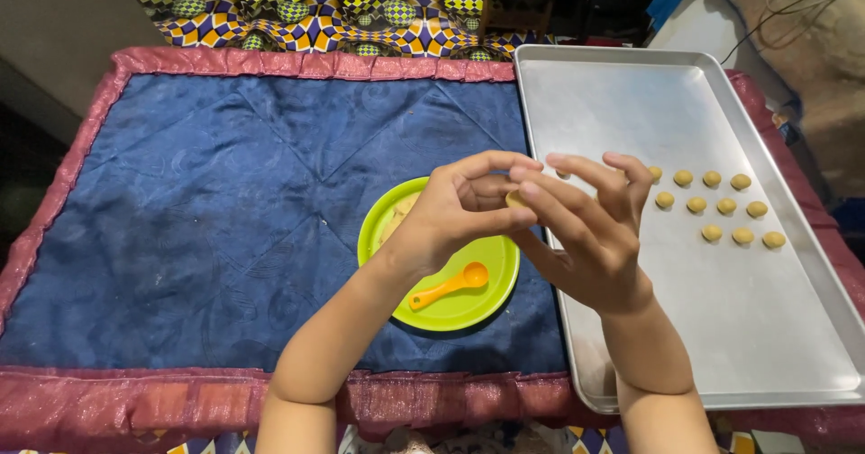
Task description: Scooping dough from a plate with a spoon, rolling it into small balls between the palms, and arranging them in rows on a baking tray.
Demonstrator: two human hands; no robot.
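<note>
Nearest the viewer, two bare forearms rise from the near edge of a quilted blue mat with a shiny red border. The mat covers what carries everything. The left hand and the right hand meet above the seam between the mat and a metal baking tray, their fingertips together.

Both grips pinch one small ball of tan dough, held between the left thumb and fingers and the right fingertips. The ball is lifted clear of plate and tray, just over the tray's left edge.

Under the left hand, a round lime-green plate sits on the mat close to the tray's left edge. An orange measuring spoon lies on the plate's near half, bowl toward the tray, handle pointing to the near left. At the plate's far left, partly hidden by the left hand, is a lump of tan dough.

The tray fills the right side, running from the near edge to the far edge. Past the right hand, toward the tray's right edge, small dough balls stand in three short rows, apart from one another; the right fingers hide some.

Beyond the mat's far edge lies a patterned cloth in yellow, blue and white.
</note>
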